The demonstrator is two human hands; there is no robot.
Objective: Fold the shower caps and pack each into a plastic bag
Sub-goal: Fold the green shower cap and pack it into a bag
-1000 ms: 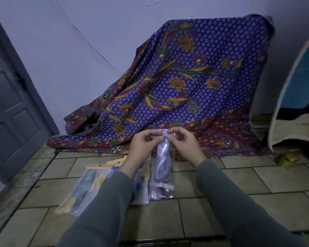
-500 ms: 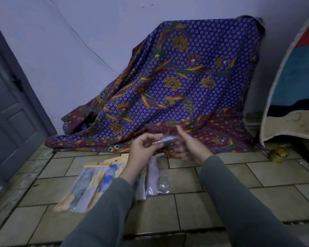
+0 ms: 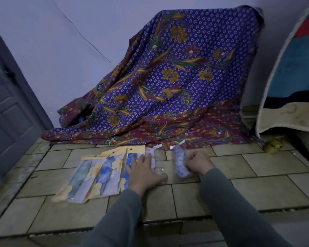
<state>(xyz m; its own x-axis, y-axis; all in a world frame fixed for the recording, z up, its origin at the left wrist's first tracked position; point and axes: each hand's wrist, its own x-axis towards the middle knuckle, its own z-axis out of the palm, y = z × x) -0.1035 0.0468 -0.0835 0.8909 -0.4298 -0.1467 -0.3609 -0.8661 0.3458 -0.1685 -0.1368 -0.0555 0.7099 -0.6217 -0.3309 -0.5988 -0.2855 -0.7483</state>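
A clear plastic bag with a folded pale blue shower cap [image 3: 180, 160] lies on the tiled floor, and my right hand [image 3: 197, 162] grips its right side with curled fingers. My left hand [image 3: 144, 171] lies flat with spread fingers on the packed bags beside it. Under its fingertips is a pale packed bag [image 3: 158, 160]. Further left lies a row of packets with yellow flowered card backs [image 3: 100, 173] holding blue and green caps.
A purple and maroon batik cloth [image 3: 177, 86] drapes over something against the wall behind the bags. A grey door [image 3: 5, 113] stands at the left. A striped mat [image 3: 296, 68] leans at the right, with a small yellow object [image 3: 273, 145] on the floor below it.
Both hands came down from chest height to the floor. The bag I held up between both hands now lies on the tiles under my right hand; my left hand moved onto the packed row.
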